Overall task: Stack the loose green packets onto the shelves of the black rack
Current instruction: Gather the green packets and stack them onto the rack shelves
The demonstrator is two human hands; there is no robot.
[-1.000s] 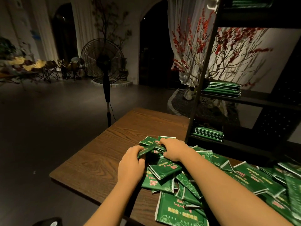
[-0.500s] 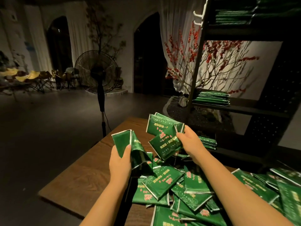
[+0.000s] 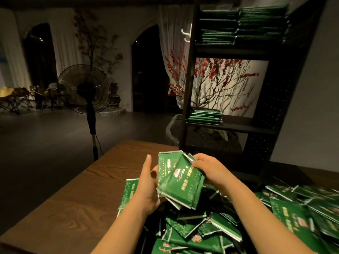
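Both hands hold one bundle of green packets (image 3: 180,180) above the table. My left hand (image 3: 148,184) cups the bundle's left side, thumb pointing up. My right hand (image 3: 209,168) grips its upper right edge. Below them, a heap of loose green packets (image 3: 198,231) covers the wooden table (image 3: 73,198) and spreads to the right (image 3: 302,208). The black rack (image 3: 238,125) stands behind the table. Its top shelf carries two tall packet stacks (image 3: 242,24), and its middle shelf has a low stack (image 3: 204,116) at the left end.
A standing fan (image 3: 86,88) is on the floor beyond the table's far left corner. A red-blossom branch (image 3: 216,79) and a white curtain show through the rack. Folding chairs (image 3: 16,99) stand far left. The middle shelf is bare to the right of its stack.
The two separate handfuls of packets have been brought together into one bundle between both hands. The view has tilted up, showing the rack's top shelf.
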